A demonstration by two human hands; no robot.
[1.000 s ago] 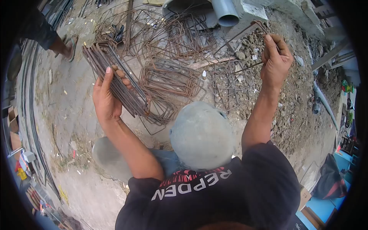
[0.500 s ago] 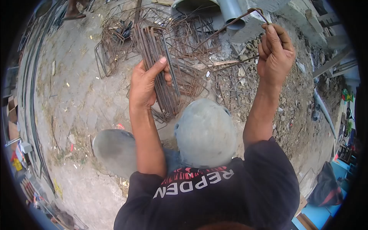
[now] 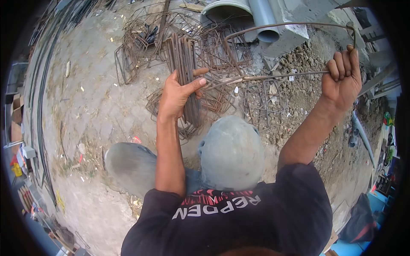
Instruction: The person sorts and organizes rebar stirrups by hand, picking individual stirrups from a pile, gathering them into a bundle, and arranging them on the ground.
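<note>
Right hand (image 3: 341, 79) up high here, fingers curled firmly round the near-right end of 1 rusty, bent rebar stirrup (image 3: 290, 23), and look how it lies: the long axis runs sideways, stretching out leftward from that grip towards the other hand. Over there, the left hand (image 3: 178, 98) is wrapped round a bundle of rebar stirrups (image 3: 184, 55), thumb across the near side, 1 finger poking out rightward, and that bundle's long axis points away from the wearer, roughly crosswise to the single piece. So the right hand is the nearer of the 2 to the lone stirrup, holding its end, while its far corner hangs just right of and beyond the left hand's fingertips. Contact with the bundle? Can't tell! Rubble (image 3: 299, 100) lies below-left of the right hand, a grey pipe (image 3: 262, 19) beyond and left of it.
</note>
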